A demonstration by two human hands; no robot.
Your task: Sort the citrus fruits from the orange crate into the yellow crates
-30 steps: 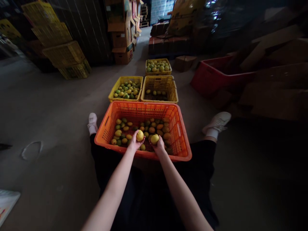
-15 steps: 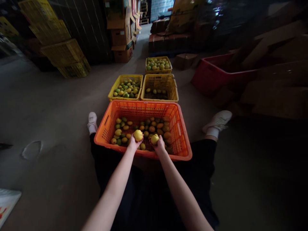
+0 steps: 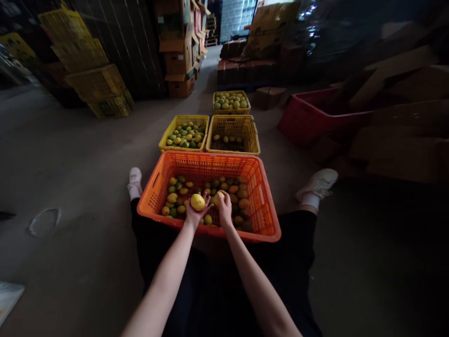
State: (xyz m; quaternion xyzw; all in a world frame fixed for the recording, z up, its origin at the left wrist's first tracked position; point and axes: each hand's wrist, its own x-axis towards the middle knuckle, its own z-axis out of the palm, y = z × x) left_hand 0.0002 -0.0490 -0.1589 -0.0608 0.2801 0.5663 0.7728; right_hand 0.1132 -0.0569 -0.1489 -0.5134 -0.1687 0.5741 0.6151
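Resting on the left hand [image 3: 194, 216], one yellow fruit [image 3: 198, 202] is just beside the right hand [image 3: 226, 211], over the orange crate [image 3: 265, 234]
From my remote place I see the left fingers spread apart with palm up, while the right fingers are closed around a second fruit [image 3: 218, 200], partly covered; whether the left fingertips touch it, I cannot tell. The yellow fruit lies to the left of the right fingers, and looks rather round, so I read no long axis on it; the crate's long side runs from left to right. Both forearms cross the near rim, loose fruits [image 3: 171, 198] lie below, and I judge more open room toward the far wall
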